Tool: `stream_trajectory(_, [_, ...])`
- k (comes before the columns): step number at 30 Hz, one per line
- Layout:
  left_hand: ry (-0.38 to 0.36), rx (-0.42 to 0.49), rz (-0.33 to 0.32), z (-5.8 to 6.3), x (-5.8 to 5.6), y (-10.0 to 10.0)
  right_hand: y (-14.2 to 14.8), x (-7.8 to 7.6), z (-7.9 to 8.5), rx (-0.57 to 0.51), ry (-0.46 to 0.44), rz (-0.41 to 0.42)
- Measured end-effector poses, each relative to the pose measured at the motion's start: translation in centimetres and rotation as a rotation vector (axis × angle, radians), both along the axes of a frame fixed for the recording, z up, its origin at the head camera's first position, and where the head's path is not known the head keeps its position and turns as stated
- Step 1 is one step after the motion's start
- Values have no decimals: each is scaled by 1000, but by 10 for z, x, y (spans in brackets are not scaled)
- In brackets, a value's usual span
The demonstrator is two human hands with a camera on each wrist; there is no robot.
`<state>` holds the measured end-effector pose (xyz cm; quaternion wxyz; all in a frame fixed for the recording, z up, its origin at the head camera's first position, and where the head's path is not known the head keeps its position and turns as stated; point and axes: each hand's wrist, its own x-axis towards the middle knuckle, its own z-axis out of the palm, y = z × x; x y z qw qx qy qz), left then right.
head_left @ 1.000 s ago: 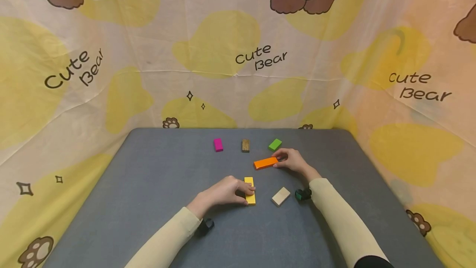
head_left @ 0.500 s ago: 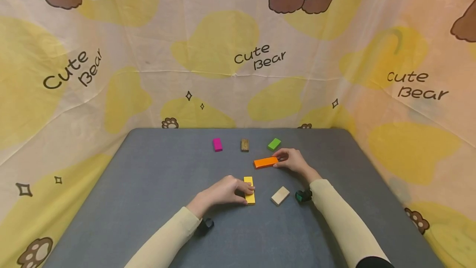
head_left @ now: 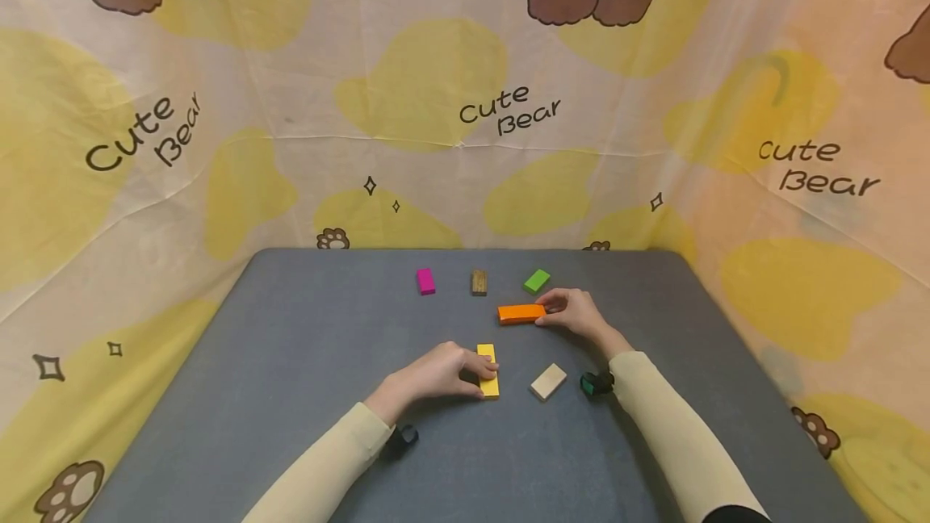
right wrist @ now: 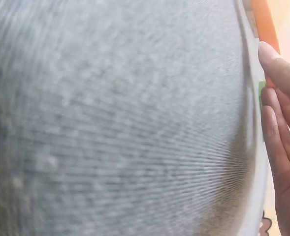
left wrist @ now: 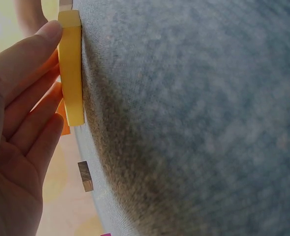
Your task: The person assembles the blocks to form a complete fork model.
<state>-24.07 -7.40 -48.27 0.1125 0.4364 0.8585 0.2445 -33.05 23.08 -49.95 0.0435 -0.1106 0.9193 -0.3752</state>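
Note:
In the head view my left hand (head_left: 445, 371) holds a long yellow block (head_left: 488, 392) that lies lengthwise away from me. The left wrist view puts the thumb at one end of that yellow block (left wrist: 73, 78), with the fingers behind it. Farther back and to the right, my right hand (head_left: 577, 315) pinches the right end of a long orange block (head_left: 519, 314), which lies nearly crosswise. Thumb and fingertips meet the orange block (right wrist: 267, 24) at the edge of the right wrist view. Between the two forearms lies a pale wooden block (head_left: 548, 382), untouched.
Along the back of the grey table (head_left: 305, 345) lie a pink block (head_left: 425, 282), a brown wood-grained block (head_left: 479, 282) and a green block (head_left: 537, 281). The green one is just beyond my right fingers. A printed cloth (head_left: 421, 87) hangs behind the table and along its sides.
The orange block has turned slightly, now lying straighter crosswise, and has shifted a little to the right with my right hand. My left hand and the yellow block have stayed in place.

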Motion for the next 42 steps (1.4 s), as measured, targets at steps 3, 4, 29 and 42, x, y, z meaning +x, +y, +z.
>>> stream_trajectory(3, [5,0,0,0,0,-1,-1,1,4,-3,7,-1])
stream_trajectory(4, [8,0,0,0,0,-1,-1,1,5,0,12,-1])
stream_trajectory(29, [2,4,-3,-5,-1,-1,-19,6,19,19,31,65])
stream_trajectory(42, [8,-5,3,-2,-2,0,-32,10,24,17,0,99])
